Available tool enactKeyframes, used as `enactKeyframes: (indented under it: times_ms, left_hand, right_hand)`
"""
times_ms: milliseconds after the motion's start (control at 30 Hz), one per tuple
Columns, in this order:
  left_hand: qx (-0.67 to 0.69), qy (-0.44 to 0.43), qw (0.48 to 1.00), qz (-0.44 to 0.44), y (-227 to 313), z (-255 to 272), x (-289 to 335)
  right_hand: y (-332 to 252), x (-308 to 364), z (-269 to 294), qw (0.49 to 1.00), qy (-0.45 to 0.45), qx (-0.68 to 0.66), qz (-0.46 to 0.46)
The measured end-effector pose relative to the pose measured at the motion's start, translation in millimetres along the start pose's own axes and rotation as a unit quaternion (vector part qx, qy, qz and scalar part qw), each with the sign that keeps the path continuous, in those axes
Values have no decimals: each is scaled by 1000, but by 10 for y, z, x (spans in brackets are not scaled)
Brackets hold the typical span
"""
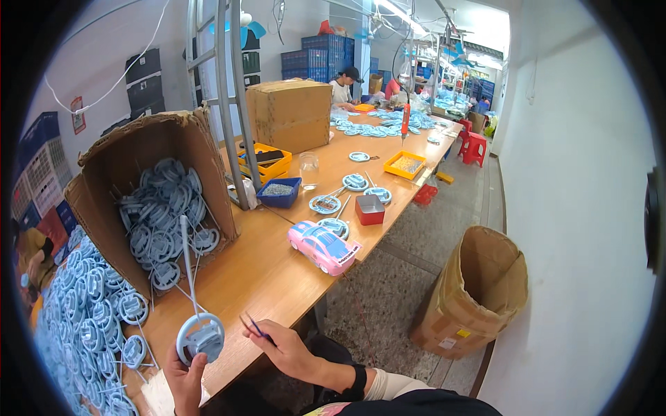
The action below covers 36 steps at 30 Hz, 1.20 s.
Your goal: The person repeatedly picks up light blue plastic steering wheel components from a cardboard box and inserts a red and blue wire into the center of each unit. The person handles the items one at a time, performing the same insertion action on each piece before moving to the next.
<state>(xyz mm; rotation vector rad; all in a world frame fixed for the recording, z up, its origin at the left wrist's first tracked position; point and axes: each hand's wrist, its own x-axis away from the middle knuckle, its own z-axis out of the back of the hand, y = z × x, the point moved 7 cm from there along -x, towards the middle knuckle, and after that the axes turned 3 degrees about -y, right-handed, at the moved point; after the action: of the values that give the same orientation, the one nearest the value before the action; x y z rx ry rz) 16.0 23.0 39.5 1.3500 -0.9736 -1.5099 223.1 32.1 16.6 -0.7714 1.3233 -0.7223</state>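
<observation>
My left hand (pixel 186 383) grips a light-blue toy steering wheel (pixel 182 344) by its rim, with a long pale rod standing up from it. In my right hand (pixel 291 357) is a pair of tweezers (pixel 257 328), pinched between the fingers, its tips pointing toward the wheel but apart from it. Beyond both hands, a pink toy car (pixel 325 248) with blue windows sits at the table's edge. Several similar blue wheels (pixel 325 204) lie behind it, next to a red square tin (pixel 370 210).
An open cardboard box (pixel 94 182) of blue wheels lies tipped on the left, beside a large heap (pixel 90 326). A blue bin (pixel 279 193) and a yellow tray (pixel 405 165) stand farther back. A red electric screwdriver (pixel 406 121) hangs there. An open carton (pixel 458 305) stands on the floor.
</observation>
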Motion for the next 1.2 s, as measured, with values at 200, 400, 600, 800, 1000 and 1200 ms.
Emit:
enactKeyframes:
  times_ms: [200, 400, 600, 800, 1000, 1200]
  left_hand:
    - [-255, -153, 953, -65, 202, -335, -2]
    - [-292, -128, 944, -78, 328, -435, 57]
    - [-314, -47, 935, -157, 411, -520, 84]
    - [-286, -9, 944, -163, 279, -522, 66]
    - [-279, 24, 947, -156, 218, -547, -35]
    - [-259, 41, 951, -166, 166, -648, -202]
  right_hand:
    - [-454, -58, -235, 982, -94, 114, 116]
    - [-264, -148, -249, 992, -109, 24, 55]
    - [-220, -195, -245, 995, -95, -3, 42]
    - [-204, -274, -240, 996, -79, 33, 14]
    - [-68, -386, -202, 998, -61, 28, -15]
    - [107, -483, -99, 996, -46, -17, -79]
